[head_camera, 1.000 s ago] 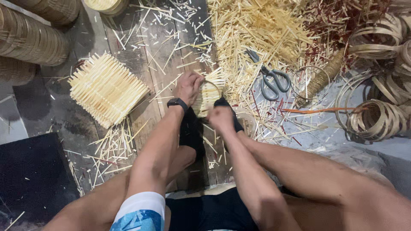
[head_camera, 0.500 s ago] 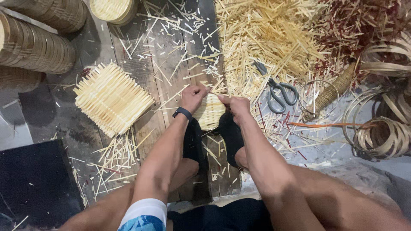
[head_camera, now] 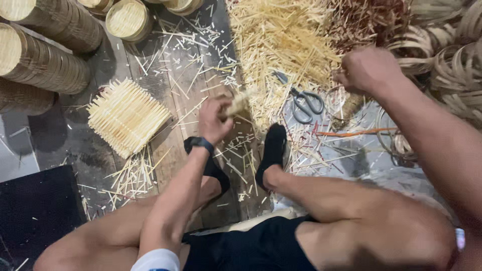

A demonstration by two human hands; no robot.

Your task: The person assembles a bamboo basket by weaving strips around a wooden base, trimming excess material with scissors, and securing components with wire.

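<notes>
— What had changed since half a second earlier?

— The hands had parted. The right hand [head_camera: 369, 69] had swung up and out to the right, away from the small bundle of bamboo sticks [head_camera: 239, 104].

— And the grip?

— The left hand [head_camera: 215, 119] was closed around the bundle, blurred, above the wooden board [head_camera: 173, 145]. The right hand was a closed fist; whether it held anything could not be told.

— Around them?

— Scissors [head_camera: 306, 104] lay between the hands beside a loose stick pile [head_camera: 281, 45]. A flat woven mat [head_camera: 126, 116] lay to the left, near stacked round baskets [head_camera: 47, 60].
</notes>
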